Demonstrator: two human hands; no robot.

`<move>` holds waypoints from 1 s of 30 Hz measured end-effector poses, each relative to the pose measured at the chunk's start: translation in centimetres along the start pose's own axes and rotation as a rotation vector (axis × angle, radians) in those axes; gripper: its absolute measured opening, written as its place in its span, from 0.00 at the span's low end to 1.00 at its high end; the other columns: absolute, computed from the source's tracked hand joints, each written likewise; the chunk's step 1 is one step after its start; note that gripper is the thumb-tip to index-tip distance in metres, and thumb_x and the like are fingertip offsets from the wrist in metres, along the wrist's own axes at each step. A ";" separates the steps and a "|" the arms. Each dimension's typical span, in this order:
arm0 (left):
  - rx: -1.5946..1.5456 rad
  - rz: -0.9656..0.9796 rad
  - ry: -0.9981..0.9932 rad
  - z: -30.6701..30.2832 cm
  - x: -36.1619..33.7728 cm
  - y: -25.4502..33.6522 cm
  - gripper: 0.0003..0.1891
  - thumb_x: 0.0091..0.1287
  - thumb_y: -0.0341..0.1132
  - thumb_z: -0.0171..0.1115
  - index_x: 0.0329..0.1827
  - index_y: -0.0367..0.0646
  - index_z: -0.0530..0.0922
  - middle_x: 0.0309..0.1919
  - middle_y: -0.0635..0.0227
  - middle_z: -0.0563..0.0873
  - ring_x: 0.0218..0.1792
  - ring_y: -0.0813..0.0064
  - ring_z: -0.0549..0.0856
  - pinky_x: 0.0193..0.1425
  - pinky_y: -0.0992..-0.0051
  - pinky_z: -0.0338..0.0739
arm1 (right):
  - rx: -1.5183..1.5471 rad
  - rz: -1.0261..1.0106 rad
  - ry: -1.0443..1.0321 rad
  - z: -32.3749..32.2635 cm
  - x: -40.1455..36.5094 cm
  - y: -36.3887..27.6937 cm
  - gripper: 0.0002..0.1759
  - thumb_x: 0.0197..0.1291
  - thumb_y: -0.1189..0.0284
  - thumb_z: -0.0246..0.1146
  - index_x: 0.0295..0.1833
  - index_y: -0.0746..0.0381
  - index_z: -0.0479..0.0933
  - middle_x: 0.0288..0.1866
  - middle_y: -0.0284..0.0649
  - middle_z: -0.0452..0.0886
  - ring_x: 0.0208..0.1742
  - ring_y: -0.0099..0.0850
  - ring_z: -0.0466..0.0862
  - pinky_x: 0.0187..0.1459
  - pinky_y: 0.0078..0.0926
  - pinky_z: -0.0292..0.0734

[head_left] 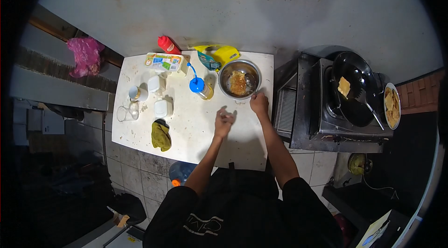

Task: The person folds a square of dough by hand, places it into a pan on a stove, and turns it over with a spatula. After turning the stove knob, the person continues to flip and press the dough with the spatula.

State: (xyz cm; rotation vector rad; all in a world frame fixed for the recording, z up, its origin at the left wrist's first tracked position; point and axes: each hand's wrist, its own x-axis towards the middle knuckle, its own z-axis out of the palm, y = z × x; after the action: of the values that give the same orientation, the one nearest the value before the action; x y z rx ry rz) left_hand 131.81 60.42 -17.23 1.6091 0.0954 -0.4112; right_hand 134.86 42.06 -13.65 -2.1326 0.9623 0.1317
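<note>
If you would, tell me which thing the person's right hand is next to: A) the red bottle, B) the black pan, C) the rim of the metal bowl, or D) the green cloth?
C: the right hand sits at the lower right rim of the metal bowl, which holds a browned slice. The left hand is over the white table, apart from the bowl.

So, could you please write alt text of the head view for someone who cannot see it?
A person at a white table has the right hand at the rim of a metal bowl holding a bread slice; the left hand hovers nearby. A pan sits further right.
</note>
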 end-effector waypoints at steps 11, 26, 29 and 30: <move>-0.066 -0.175 -0.140 1.8 0.2 2.7 0.18 0.65 0.35 0.63 0.57 0.41 0.74 0.35 0.72 0.81 0.31 0.84 0.79 0.30 0.83 0.72 | 0.545 0.081 -0.404 -1.0 0.0 2.0 0.17 0.66 0.63 0.56 0.33 0.66 0.76 0.18 0.35 0.74 0.15 0.23 0.75 0.16 0.21 0.69; -0.139 -0.076 -0.279 9.1 -3.7 11.4 0.14 0.70 0.46 0.62 0.36 0.43 0.83 0.34 0.74 0.84 0.34 0.86 0.78 0.35 0.82 0.70 | 0.647 -0.260 -0.138 -22.8 -11.8 8.4 0.10 0.69 0.70 0.57 0.40 0.67 0.76 0.23 0.34 0.75 0.21 0.19 0.75 0.22 0.20 0.70; -0.057 -0.008 -0.372 12.3 -5.2 14.1 0.14 0.69 0.46 0.63 0.37 0.43 0.83 0.34 0.75 0.85 0.34 0.87 0.78 0.36 0.82 0.70 | 0.438 -0.325 0.288 -30.2 -14.1 11.4 0.07 0.68 0.73 0.58 0.41 0.65 0.77 0.23 0.33 0.76 0.23 0.19 0.76 0.25 0.20 0.71; -0.046 0.021 -0.408 13.4 -6.1 15.5 0.14 0.69 0.45 0.63 0.37 0.42 0.83 0.32 0.75 0.84 0.33 0.87 0.77 0.35 0.83 0.69 | 0.347 -0.337 0.424 -32.7 -14.4 12.9 0.07 0.67 0.73 0.58 0.41 0.65 0.77 0.24 0.34 0.77 0.24 0.21 0.77 0.26 0.21 0.72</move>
State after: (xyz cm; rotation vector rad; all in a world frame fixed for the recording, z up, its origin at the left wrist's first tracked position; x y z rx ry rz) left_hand 128.12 47.03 -0.98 1.4511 -0.2198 -0.7068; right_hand 109.14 22.69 6.58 -1.9924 0.7688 -0.6318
